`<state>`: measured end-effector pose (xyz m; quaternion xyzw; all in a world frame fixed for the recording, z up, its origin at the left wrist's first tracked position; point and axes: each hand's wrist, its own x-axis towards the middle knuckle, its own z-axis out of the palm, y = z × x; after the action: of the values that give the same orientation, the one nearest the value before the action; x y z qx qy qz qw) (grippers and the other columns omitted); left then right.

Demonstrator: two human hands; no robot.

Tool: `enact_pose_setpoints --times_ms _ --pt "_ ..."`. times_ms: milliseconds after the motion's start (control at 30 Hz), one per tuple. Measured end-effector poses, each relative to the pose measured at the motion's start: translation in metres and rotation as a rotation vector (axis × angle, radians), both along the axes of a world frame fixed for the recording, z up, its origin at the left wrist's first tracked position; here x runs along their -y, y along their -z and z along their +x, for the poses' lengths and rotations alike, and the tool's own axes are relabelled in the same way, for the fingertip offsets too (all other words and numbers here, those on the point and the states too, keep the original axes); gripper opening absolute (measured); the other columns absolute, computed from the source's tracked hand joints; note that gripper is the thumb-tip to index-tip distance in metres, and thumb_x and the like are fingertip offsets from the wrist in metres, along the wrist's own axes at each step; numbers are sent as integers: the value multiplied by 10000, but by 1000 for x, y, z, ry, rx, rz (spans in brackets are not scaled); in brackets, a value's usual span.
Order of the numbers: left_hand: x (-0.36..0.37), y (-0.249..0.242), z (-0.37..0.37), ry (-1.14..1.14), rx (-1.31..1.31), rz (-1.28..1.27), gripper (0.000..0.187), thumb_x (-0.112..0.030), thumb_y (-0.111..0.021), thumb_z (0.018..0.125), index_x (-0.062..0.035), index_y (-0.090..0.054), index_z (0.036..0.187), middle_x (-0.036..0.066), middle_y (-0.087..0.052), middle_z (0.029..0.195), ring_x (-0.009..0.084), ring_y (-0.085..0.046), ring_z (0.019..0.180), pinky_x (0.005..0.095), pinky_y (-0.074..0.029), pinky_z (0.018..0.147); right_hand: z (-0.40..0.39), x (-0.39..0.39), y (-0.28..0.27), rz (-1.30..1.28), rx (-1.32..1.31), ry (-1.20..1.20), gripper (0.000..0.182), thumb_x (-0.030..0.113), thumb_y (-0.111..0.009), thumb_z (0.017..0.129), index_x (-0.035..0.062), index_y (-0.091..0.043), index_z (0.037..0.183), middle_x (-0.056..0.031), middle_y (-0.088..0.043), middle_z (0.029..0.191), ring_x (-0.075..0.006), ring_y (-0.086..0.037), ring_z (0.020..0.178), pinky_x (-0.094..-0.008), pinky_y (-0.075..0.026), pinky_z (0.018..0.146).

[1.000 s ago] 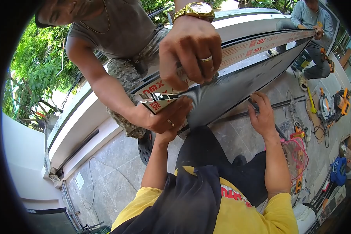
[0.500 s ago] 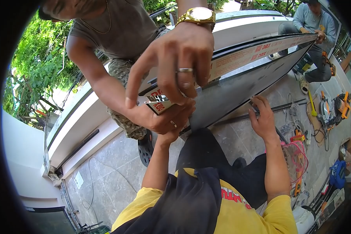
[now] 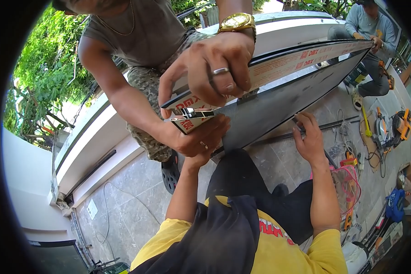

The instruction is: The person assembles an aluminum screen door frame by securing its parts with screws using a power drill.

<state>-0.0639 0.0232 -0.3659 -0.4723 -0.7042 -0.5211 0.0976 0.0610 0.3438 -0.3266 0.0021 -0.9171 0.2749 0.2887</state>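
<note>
A long framed screen panel (image 3: 283, 112) with dark mesh slants across the view, its pale frame edge (image 3: 283, 68) covered in red-lettered film. My right hand (image 3: 309, 139) is at the panel's lower edge, fingertips touching it and thumb apart. My left hand (image 3: 198, 160) is under the near end, its fingers hidden by a co-worker's hand (image 3: 198, 139). That hand grips the lettered end profile (image 3: 189, 122). The co-worker's other hand (image 3: 219, 68), with a gold watch, bends over small metal pieces (image 3: 187, 112) at the profile's end.
A second person (image 3: 370, 41) sits at the panel's far end, a hand on it. Power tools (image 3: 392, 128), cables and a blue bag (image 3: 395, 203) lie at the right on the tiled floor (image 3: 132, 201). A low curved wall (image 3: 96, 160) runs along the left.
The co-worker's watch hand has shifted slightly and its fingers have drawn up, showing more of the metal pieces at the profile's end. My hands have stayed in place.
</note>
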Motion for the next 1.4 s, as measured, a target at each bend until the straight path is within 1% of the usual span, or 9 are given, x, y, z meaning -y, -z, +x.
enact_pose_setpoints --times_ms 67,167,367,700,767,1000,1067,1200,1400 --pt "3 14 -1 184 369 200 405 -1 -439 996 -17 -471 1400 92 -563 1374 207 -579 1242 245 -507 979 -1 0 0 -4 5 -1 400 8 -652 824 31 -567 1214 -168 -571 1220 -289 -643 881 -389 -521 803" --pt "10 22 -10 -215 -190 -267 410 -15 -456 998 -27 -466 1407 83 -553 1386 199 -574 1243 246 -504 981 0 0 0 6 4 -3 398 12 -653 827 31 -568 1215 -167 -572 1221 -288 -645 881 -388 -523 803" --pt "-9 -4 2 125 172 175 409 -21 -513 985 -36 -490 1393 65 -557 1375 191 -566 1238 275 -503 989 1 0 2 10 -15 0 397 16 -653 828 31 -569 1215 -167 -574 1215 -286 -647 874 -383 -526 797" --pt "-5 -4 2 128 77 104 429 -27 -488 993 -31 -453 1420 70 -534 1402 203 -544 1267 277 -485 1018 5 3 -1 -19 -7 3 388 16 -653 830 20 -574 1211 -177 -581 1212 -297 -648 912 -381 -524 815" --pt "-2 13 -2 462 659 396 415 -44 -463 1007 -22 -447 1421 79 -531 1407 210 -536 1279 270 -481 1021 4 4 -7 -19 3 0 385 16 -652 832 9 -576 1209 -187 -581 1216 -311 -645 954 -378 -521 836" --pt "4 50 -16 767 1024 688 462 -131 -404 1042 15 -308 1470 107 -390 1500 186 -414 1380 263 -374 1145 -3 48 -118 339 -539 -94 380 184 -677 898 -16 -593 1211 -178 -584 1259 -378 -560 1147 -452 -453 984" --pt "2 41 -16 21 364 19 463 -96 -449 1027 17 -332 1461 90 -411 1484 170 -439 1357 249 -415 1109 -19 71 -148 395 -540 -193 448 253 -705 875 14 -586 1235 -170 -591 1245 -357 -548 1184 -464 -402 1042" --pt "-5 9 -10 -152 -124 -235 479 -61 -495 1003 14 -355 1454 78 -434 1461 155 -460 1333 238 -454 1066 -54 96 -179 592 -387 -321 537 280 -721 855 3 -548 1280 -180 -584 1257 -353 -546 1185 -459 -433 1001" --pt "-10 19 -4 323 744 476 448 -14 -472 982 -12 -430 1428 67 -548 1390 163 -560 1235 223 -489 944 -86 97 -190 451 -237 -518 295 124 -740 776 66 -658 1053 -63 -664 1014 -278 -602 1000 -404 -432 911"
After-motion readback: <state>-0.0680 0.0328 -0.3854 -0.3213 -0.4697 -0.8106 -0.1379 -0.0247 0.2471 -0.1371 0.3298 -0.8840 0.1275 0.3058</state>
